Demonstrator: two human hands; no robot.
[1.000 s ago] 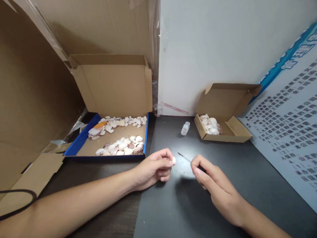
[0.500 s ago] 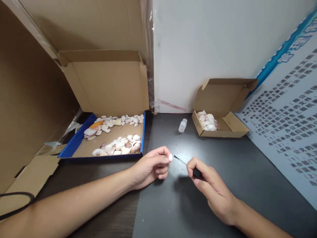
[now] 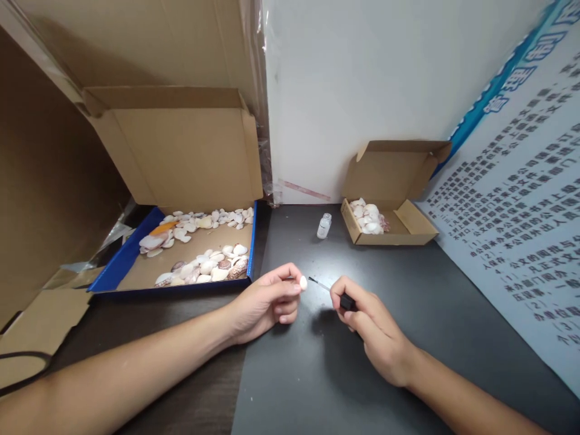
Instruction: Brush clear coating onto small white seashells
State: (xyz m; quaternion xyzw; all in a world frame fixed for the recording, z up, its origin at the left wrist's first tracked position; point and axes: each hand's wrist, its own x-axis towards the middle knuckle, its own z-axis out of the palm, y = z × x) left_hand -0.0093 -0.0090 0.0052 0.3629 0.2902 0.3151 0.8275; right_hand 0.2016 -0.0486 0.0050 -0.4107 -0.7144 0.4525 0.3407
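Between thumb and forefinger, my left hand (image 3: 274, 293) pinches a small white seashell (image 3: 303, 283) above the dark mat. My right hand (image 3: 374, 329) grips the black cap of a small brush (image 3: 348, 301). The brush's thin stem points left, and its dark bristle tip lies just right of the shell, slightly apart from it. Farther back, a small glass bottle (image 3: 324, 226) stands uncapped on the mat, with a whitish content or label that I cannot tell apart.
At the left, an open blue-edged cardboard box (image 3: 149, 263) holds many shells in two groups. A smaller open carton (image 3: 399, 240) with white shells sits at the back right. A white panel (image 3: 362, 90) rises behind, and a printed sheet (image 3: 512, 211) leans along the right.
The whole view has shifted, so everything appears a little farther left. Both hands keep their holds; the brush tip stays close beside the shell.
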